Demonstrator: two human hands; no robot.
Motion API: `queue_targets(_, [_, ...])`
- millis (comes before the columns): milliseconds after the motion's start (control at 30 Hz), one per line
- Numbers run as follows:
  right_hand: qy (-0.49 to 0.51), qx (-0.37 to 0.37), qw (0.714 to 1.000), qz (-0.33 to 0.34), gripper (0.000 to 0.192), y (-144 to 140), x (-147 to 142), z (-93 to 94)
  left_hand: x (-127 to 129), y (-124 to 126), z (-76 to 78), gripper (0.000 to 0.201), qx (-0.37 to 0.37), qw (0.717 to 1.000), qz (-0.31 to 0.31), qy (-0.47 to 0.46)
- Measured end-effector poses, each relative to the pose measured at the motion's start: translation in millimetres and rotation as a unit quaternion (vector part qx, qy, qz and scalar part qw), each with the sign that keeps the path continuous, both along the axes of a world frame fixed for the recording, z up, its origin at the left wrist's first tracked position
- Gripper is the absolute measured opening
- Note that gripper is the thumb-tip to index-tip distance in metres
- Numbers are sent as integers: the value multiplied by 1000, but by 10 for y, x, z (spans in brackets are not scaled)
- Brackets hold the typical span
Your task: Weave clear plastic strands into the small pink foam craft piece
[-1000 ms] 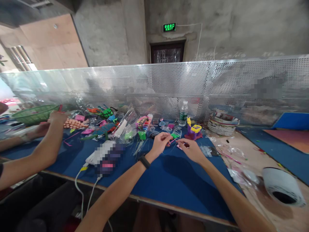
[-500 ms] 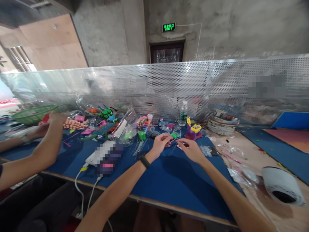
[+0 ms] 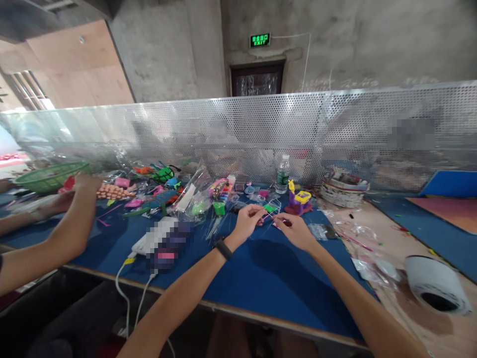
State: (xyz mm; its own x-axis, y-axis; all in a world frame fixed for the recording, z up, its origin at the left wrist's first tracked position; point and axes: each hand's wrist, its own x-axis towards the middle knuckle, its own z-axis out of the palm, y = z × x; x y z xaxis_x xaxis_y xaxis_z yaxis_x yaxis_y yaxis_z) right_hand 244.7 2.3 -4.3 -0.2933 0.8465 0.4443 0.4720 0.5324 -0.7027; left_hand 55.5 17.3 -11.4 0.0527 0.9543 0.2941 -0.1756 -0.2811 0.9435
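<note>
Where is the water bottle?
In the head view, the water bottle stands upright at the table's back, against the perforated metal screen, just left of the purple toy.

Even daylight is admitted from the upper left; edges are bowed by wide-angle distortion, and patches are pixelated.

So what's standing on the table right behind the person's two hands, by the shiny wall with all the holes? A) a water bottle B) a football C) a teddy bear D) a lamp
A: a clear plastic water bottle stands upright on the blue table against the perforated metal screen, just beyond the left hand and right hand.
</note>
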Motion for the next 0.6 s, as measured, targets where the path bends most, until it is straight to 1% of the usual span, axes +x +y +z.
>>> queue_targets(167, [-11, 8, 1000, 11, 30, 2, 1, -1, 1, 15, -21, 36, 0, 1000, 1, 5])
queue_targets(333, [-1, 3, 1000, 12, 28, -21, 9, 32, 5, -25, 27, 35, 8, 1000, 5, 18])
queue_targets(433, [4, -24, 1000, 16, 29, -60, 1, 67, 6, -73, 60, 32, 46, 997, 22, 55])
queue_targets(533, [14, -65, 997, 41, 33, -73, 11, 77, -4, -108, 81, 29, 101, 989, 40, 98])
queue_targets(600, [20, -81, 995, 54, 35, -50, 52, 71, -25, -105, 97, 29, 112, 987, 37, 112])
